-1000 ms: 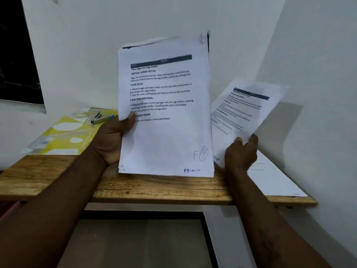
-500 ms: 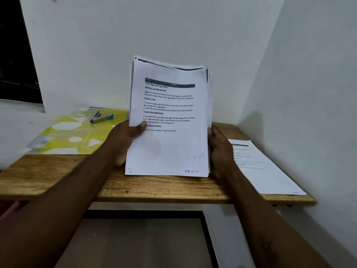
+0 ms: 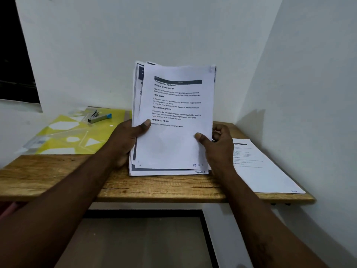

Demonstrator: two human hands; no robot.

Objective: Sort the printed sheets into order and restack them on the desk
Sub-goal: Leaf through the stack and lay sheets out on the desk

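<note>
The fingers [image 3: 145, 124] of the left hand [image 3: 125, 141] grasp the left edge of the stack of printed sheets [image 3: 173, 146], thumb on the front page. The right hand [image 3: 221, 147] pinches the right edge the same way, thumb in front and the rest curled behind. The stack stands nearly upright over the middle of the desk [image 3: 154, 188], its bottom edge low near the front edge; whether it rests on the wood is unclear. The pages are fanned and out of line. They look light, limp and slick against each other, so a grip on both long edges, roughly at mid-height, should keep them from buckling or sliding apart. One loose sheet [image 3: 268, 173] lies flat at the right end, its corner reaching the front edge. A yellow folder [image 3: 77, 136] with a stapler [image 3: 99, 118] on it lies towards the back left corner. White walls [image 3: 173, 31] close in behind and on the right, and a dark window [image 3: 11, 55] sits at the left.
</note>
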